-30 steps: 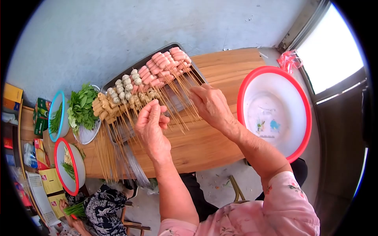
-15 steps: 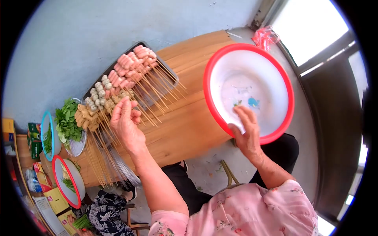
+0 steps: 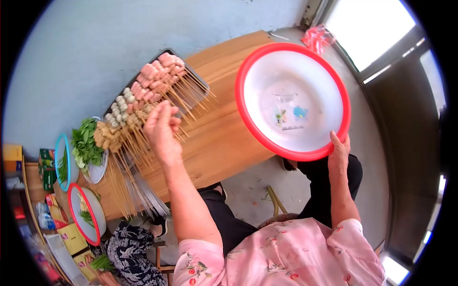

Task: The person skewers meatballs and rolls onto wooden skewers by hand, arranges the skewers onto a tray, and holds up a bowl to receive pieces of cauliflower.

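Observation:
My right hand [image 3: 339, 151] grips the lower right rim of a white basin [image 3: 262, 95] with a red edge, thumb over the rim and fingers beneath. A few green scraps and a printed pattern show on the basin's floor. My left hand [image 3: 163, 136] hovers above the table near the skewers, fingers curled and pinched together; whether anything small is between them I cannot make out. Close by, a dark tray [image 3: 206, 86] holds pink meat skewers [image 3: 155, 78], grey ball skewers [image 3: 119, 109] and brown tofu-like skewers [image 3: 108, 137], their sticks pointing toward me.
On the wooden table [image 3: 224, 138] are leafy greens [image 3: 87, 145], a blue-rimmed bowl [image 3: 67, 164], a red-rimmed bowl [image 3: 98, 214] and bare metal skewers [image 3: 143, 190]. At lower left, another person's hand [image 3: 107, 279] is by green stalks [image 3: 102, 262]. A red plastic bag [image 3: 317, 38] lies beyond the basin.
My right hand has gone from inside the basin to its lower right rim. The basin appears slightly higher and further left. My left hand stays raised near the skewers.

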Motion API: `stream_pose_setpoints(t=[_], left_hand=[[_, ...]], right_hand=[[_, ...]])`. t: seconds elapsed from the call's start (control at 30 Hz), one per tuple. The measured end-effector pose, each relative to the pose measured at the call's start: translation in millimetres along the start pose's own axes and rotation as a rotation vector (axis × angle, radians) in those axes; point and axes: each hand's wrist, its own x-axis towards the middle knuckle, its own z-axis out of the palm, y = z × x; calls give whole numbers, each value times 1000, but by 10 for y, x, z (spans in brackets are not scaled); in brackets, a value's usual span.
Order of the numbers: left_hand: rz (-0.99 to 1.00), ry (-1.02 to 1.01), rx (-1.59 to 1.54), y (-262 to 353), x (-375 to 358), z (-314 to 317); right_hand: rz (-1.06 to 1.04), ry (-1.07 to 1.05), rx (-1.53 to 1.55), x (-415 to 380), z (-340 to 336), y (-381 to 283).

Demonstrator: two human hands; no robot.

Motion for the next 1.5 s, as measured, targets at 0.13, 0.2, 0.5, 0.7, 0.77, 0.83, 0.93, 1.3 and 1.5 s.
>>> stream_pose_setpoints(t=[0.13, 0.2, 0.5, 0.7, 0.77, 0.83, 0.93, 1.3, 1.5], left_hand=[[-28, -63, 37, -17, -60, 124], [-36, -78, 50, -38, -73, 174], [-16, -73, 107, -101, -45, 218], [-38, -39, 49, -185, -64, 135], [-46, -55, 70, -230, -136, 102], [-56, -89, 82, -280, -201, 57], [-55, -48, 154, -331, -307, 5], [-124, 6, 145, -533, -488, -176], [-50, -69, 99, -592, -665, -154]], right_hand=[[355, 12, 245, 90, 52, 34], [441, 49, 264, 155, 19, 36], [319, 142, 255, 369, -204, -193], [257, 179, 403, 535, -376, -476], [163, 229, 394, 541, -468, -569], [125, 285, 399, 621, -651, -592], [129, 343, 480, 585, -925, -596], [208, 397, 474, 592, -1257, -473], [-176, -207, -263, 694, -729, 25]])
